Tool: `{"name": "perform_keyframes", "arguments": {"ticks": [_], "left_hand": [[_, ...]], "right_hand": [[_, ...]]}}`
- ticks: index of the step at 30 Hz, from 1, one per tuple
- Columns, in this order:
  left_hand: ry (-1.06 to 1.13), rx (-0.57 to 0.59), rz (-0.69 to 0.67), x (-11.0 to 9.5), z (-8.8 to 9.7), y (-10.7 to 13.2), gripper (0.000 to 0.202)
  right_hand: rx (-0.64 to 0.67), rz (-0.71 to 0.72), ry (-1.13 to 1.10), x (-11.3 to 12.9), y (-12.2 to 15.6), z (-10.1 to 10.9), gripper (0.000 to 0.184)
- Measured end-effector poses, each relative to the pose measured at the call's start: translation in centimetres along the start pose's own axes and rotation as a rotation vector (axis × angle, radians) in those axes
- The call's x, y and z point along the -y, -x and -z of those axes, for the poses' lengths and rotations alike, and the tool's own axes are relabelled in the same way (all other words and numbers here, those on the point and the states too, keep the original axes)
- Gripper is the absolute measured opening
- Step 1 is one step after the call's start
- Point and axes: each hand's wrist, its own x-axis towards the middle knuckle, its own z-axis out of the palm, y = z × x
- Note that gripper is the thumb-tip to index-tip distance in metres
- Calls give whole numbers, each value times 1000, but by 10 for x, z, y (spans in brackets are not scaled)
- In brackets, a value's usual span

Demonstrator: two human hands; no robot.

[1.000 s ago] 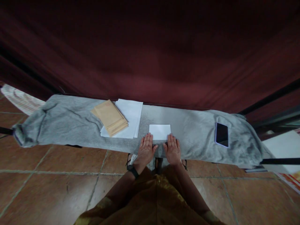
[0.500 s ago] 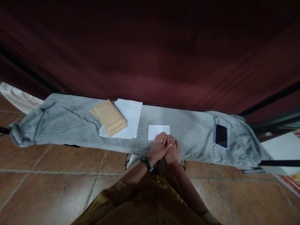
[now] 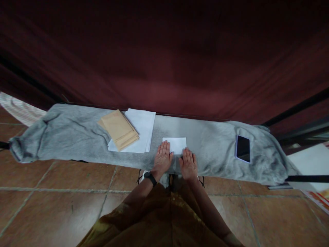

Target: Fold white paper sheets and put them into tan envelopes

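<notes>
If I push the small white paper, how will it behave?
The paper looks thin, so it's probably light. Flat on the gray cloth, it seems unlikely to tip. The left hand over one end may hold it back.

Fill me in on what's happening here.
A person's left hand lies flat over the lower left corner of a small white paper on a gray cloth. The right hand is at its lower right corner. Off left, brown envelopes rest on larger white sheets; off right lies a phone.
</notes>
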Motion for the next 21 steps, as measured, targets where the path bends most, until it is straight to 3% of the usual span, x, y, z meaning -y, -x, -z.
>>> {"name": "perform_keyframes", "arguments": {"ticks": [5,11,21], "left_hand": [[-2,8,-9,1,-1,1,61],[-24,35,-39,5,-4,3,62],[-8,-6,-3,1,-1,2,60]], "right_hand": [[0,73,-77,11,-24,4,55],[125,232,-143,32,-44,-4,54],[48,152,-45,7,-39,-7,57]]}}
